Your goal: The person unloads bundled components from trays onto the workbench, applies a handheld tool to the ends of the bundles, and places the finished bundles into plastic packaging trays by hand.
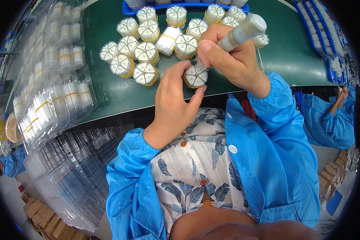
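My left hand (174, 94) curls its fingers and thumb around a round bundle of white wedge-shaped pieces (196, 76) near the table's front edge. In my right hand (236, 60) is a translucent squeeze bottle (244, 32), tilted, its base up to the right. Its narrow tip points down at the far rim of the held bundle; whether they touch, I cannot tell. Beyond my hands stand several similar bundles (146, 52) with yellow bands around them. One banded bundle (168, 41) among them lies on its side.
Stacked clear plastic trays (66, 94) filled with white parts line the left of the green table (124, 96). A blue tray (126, 9) with more bundles stands at the back, and blue racks (314, 30) at the right. Another person's blue sleeve (336, 120) shows at the right.
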The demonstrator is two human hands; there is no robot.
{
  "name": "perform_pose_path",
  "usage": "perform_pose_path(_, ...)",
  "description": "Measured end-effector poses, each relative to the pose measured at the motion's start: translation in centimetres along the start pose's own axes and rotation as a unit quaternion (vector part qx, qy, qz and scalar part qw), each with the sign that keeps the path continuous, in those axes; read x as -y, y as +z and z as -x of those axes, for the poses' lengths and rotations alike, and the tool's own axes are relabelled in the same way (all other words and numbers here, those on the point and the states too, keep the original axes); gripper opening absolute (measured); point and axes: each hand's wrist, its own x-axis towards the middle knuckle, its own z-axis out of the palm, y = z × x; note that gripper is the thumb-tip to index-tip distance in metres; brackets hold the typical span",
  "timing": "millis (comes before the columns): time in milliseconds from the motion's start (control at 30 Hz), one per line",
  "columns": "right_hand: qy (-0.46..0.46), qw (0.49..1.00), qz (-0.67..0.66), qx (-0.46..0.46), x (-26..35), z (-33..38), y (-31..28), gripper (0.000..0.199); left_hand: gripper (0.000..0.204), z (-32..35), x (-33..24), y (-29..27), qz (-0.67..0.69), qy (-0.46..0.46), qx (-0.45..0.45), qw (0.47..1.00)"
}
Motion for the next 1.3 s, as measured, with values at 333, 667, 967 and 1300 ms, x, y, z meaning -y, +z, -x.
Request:
perform_pose_path(333, 0.036, 0.995, -0.054, -0.069, 2.3, 4.5, -0.8, 0.009, 0.055, 0.1, -1.2, -2.0, 0.589, -0.238, 0.028, 0.772)
perform_pose_path(667, 0.031, 0.998, -0.016, -0.053, 2.8, 6.0, 1.8, 0.010, 0.067, 2.2, -4.6, -7.7, 0.501, -0.142, -0.061, 0.851)
perform_pose_path(967, 0.067, 0.994, -0.086, -0.016, 3.1, 6.3, 3.3, 0.008, 0.040, 2.7, -3.1, -34.8, -0.264, -0.064, -0.443, 0.854)
perform_pose_path(1300, 0.040, 0.996, -0.053, -0.054, 3.1, 5.4, 3.7, 0.004, 0.018, 1.8, -2.1, -32.3, -0.402, -0.047, -0.420, 0.812)
